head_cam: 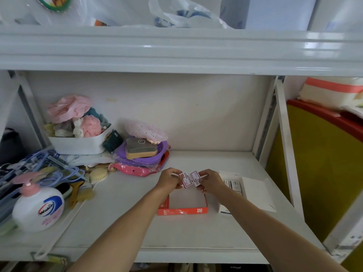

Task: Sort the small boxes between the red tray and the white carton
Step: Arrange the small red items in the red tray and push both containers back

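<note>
Holding one small box each, both hands hover over the red tray [182,211] on the shelf [121,209]. Left hand [170,179] grip pinches the left box [186,181], right hand [211,181] grip pinches the right box [195,176]; boxes side by side, tilted, long axes diagonal. White carton [253,189] lies just right.

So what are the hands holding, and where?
Each holds a small red-and-white box by its outer end: left hand one box, right hand another.
</note>
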